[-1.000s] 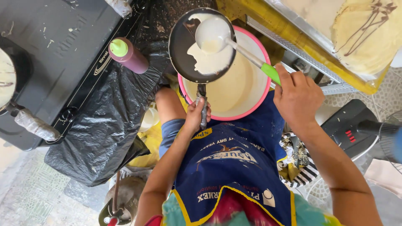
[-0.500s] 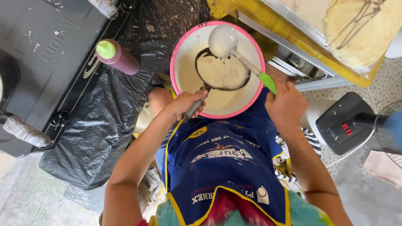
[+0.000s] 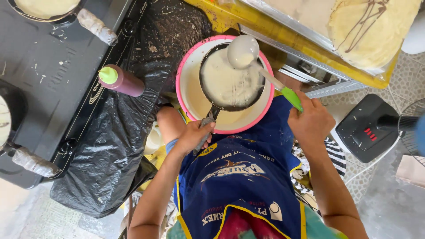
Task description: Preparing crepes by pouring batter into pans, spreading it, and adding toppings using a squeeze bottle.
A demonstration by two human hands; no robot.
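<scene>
Here, batter pan held over the pink bowl.
L hand (image 3: 193,136) clamped on pan (image 3: 230,82) handle; pan sits above pink bowl (image 3: 188,95) w/ batter. R hand (image 3: 311,121) grips green-handled ladle (image 3: 242,52), prob. just above the pan.

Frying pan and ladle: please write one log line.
left hand: grips frying pan handle | right hand: holds ladle | pan: batter-coated, above pink bowl
</scene>
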